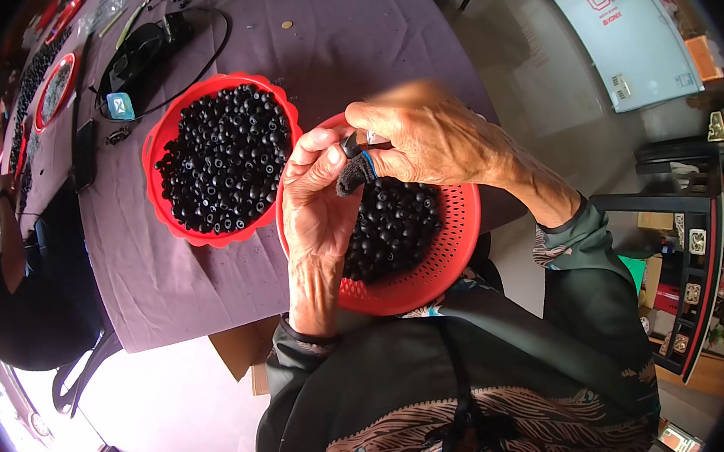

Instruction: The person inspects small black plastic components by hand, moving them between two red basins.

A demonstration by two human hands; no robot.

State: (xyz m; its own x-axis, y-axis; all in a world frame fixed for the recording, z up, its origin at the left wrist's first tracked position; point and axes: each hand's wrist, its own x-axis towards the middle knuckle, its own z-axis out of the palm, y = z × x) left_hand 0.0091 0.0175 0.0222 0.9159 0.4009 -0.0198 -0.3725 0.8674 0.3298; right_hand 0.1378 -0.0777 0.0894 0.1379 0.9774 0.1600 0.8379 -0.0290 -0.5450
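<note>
Both hands meet above a red perforated basket (pixel 464 243) that holds many small black round pieces (pixel 392 228). My left hand (pixel 317 200) pinches a small black piece (pixel 350 145) between thumb and fingers. Against that piece, my right hand (pixel 440 137) is closed, its thumb wearing a dark knit finger cover (pixel 356 173) with a blue edge. Something small and dark lies between the right thumb and fingers, mostly hidden. To the left, a red scalloped basket (pixel 155 188) stands full of the same black cap-like pieces (pixel 223 161), some showing hollow ends.
A purple cloth (pixel 187 297) covers the table. Beyond the left basket lie a black object with a cable (pixel 145 60) and a dark phone-like slab (pixel 85 155). Another red-rimmed container (pixel 55 92) stands far left, near another person's arm (pixel 9 231). Shelving (pixel 686 284) stands right.
</note>
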